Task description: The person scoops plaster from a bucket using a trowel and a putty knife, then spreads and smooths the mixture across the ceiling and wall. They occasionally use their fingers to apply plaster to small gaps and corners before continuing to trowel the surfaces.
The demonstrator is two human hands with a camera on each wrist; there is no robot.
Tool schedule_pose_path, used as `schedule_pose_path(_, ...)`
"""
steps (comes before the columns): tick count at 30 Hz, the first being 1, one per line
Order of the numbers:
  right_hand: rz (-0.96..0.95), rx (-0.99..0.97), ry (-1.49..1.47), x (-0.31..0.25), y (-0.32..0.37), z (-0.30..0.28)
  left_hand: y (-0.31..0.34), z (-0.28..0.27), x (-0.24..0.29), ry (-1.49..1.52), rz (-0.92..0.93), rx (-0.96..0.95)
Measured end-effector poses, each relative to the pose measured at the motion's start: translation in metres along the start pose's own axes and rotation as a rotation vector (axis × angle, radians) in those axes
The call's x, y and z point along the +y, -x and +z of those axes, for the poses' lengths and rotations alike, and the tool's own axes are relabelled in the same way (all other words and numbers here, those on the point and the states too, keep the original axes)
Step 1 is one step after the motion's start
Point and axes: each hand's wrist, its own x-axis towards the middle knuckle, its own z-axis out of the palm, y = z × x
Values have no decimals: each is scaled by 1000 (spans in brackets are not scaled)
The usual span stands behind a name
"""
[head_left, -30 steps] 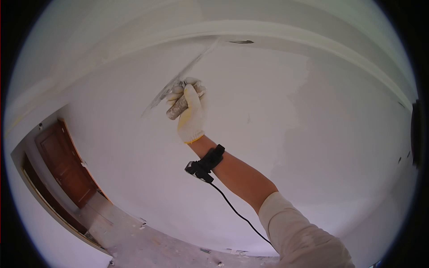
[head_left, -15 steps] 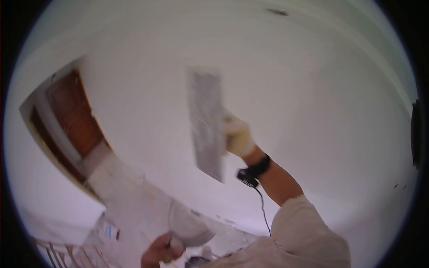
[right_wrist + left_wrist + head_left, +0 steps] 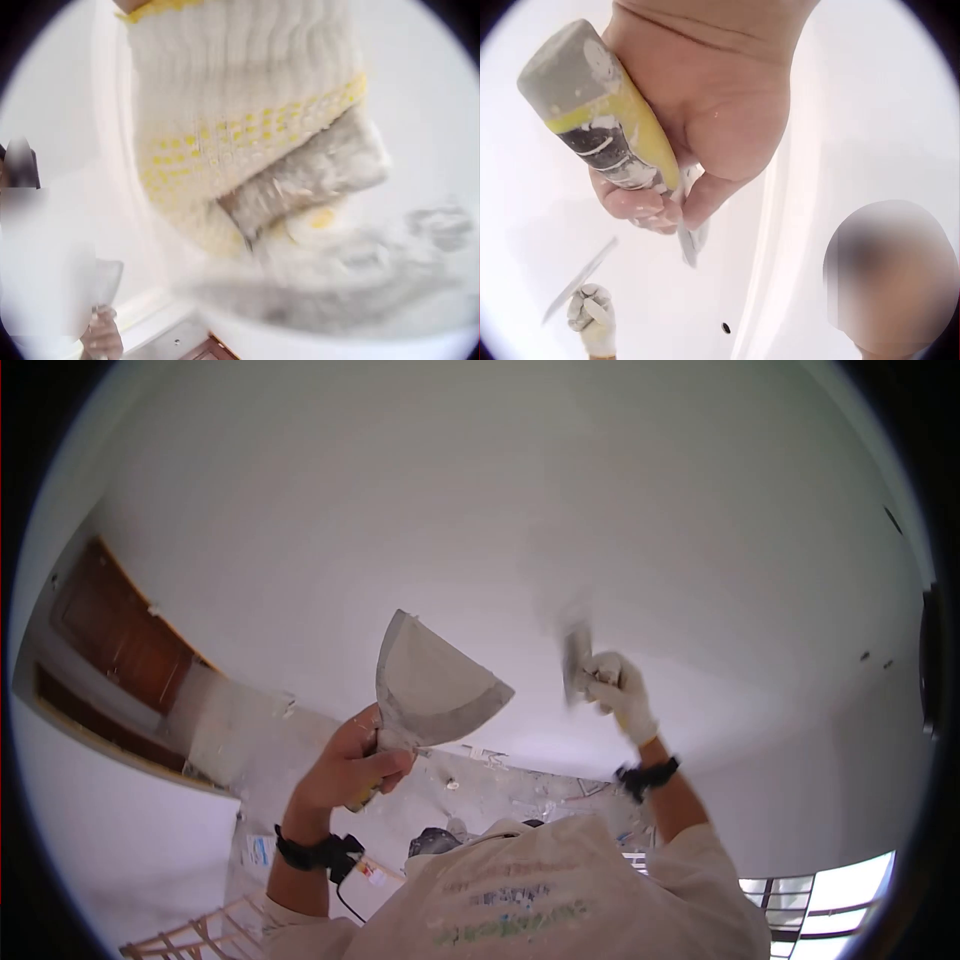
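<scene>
My bare left hand [image 3: 345,770] grips a wide putty knife [image 3: 430,665], its fan-shaped blade raised in front of my chest. Pale putty covers most of that blade's face. Close up in the left wrist view, the knife's yellow and grey handle [image 3: 592,105] is smeared with white. On the right, my gloved right hand [image 3: 622,695] holds a plastering trowel [image 3: 577,660], its blade seen nearly edge-on and blurred in the head view. Fingers of the dotted glove [image 3: 225,150] wrap the trowel's crusted handle [image 3: 315,176]. A gap separates the two tools.
A broad white wall [image 3: 480,530] fills the space ahead. To the left are a brown door [image 3: 125,630] and a stained floor [image 3: 265,750]. A wooden frame [image 3: 205,935] stands at lower left; a barred window [image 3: 800,905] shows at lower right.
My right hand has come down and right from the grey streak high on the wall, turning the trowel edge-on. My left hand has risen into view with the putty knife.
</scene>
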Motion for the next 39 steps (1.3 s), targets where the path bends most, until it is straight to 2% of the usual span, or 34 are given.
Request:
schedule_pose_path(1,38,230,-426,-3,11,21,-5,2,6,7,79,48)
schedule_pose_path(2,48,227,-461,-24,20,48,-11,4,10,-1,83,19)
schedule_pose_path(3,64,183,-570,-36,23,66,-16,5,16,-16,77,67)
schedule_pose_path(4,56,218,-519,-46,27,89,-20,7,24,-43,65,114)
schedule_pose_path(5,-47,244,-392,-44,37,110,-19,14,31,-96,75,126)
schedule_pose_path(6,-57,281,-416,-61,39,130,-17,14,37,-129,58,100)
schedule_pose_path(8,-296,149,84,-95,44,151,-19,17,47,-546,119,205)
schedule_pose_path(9,-288,176,72,-102,40,161,-18,16,46,-682,221,211)
schedule_pose_path(10,-367,219,184,-108,34,171,-13,17,50,-695,204,184)
schedule_pose_path(11,-444,258,299,-119,28,173,-8,26,68,-943,378,141)
schedule_pose_path(12,-426,277,290,-114,23,178,-3,31,76,-1180,557,91)
schedule_pose_path(14,-441,318,340,-104,10,183,9,24,83,-1149,461,44)
schedule_pose_path(15,-376,290,57,-105,7,185,13,19,86,-1196,471,40)
schedule_pose_path(16,-365,284,41,-109,11,185,20,13,87,-1240,476,42)
schedule_pose_path(18,-92,206,-524,-116,22,175,24,10,89,-1363,426,41)
schedule_pose_path(19,-397,291,9,-104,21,173,27,10,94,-1496,387,18)
schedule_pose_path(20,-408,282,11,-109,22,164,29,9,96,-1629,351,-4)
schedule_pose_path(22,-659,380,59,-132,28,141,45,-8,84,-1707,347,5)
schedule_pose_path(23,-749,311,-209,-120,25,134,55,-26,73,-1307,222,66)
schedule_pose_path(24,-751,305,-209,-121,23,134,59,-29,70,-903,101,117)
schedule_pose_path(25,-717,362,-441,-121,25,136,63,-23,63,-402,105,181)
schedule_pose_path(26,-670,413,-678,-120,28,140,59,-11,56,-396,101,196)
schedule_pose_path(28,-592,420,-795,-128,25,154,42,12,51,105,309,249)
schedule_pose_path(30,-637,412,-891,-125,17,166,22,41,53,242,369,362)
schedule_pose_path(32,-586,460,-872,-126,15,183,9,63,60,351,369,409)
schedule_pose_path(34,-783,389,-672,-133,11,187,2,80,52,404,499,360)
schedule_pose_path(36,-773,358,-572,-143,16,184,6,95,42,423,521,339)
schedule_pose_path(38,-744,339,-489,-147,22,181,13,102,34,127,609,404)
schedule_pose_path(39,-817,312,-151,-148,19,168,12,104,36,155,626,397)
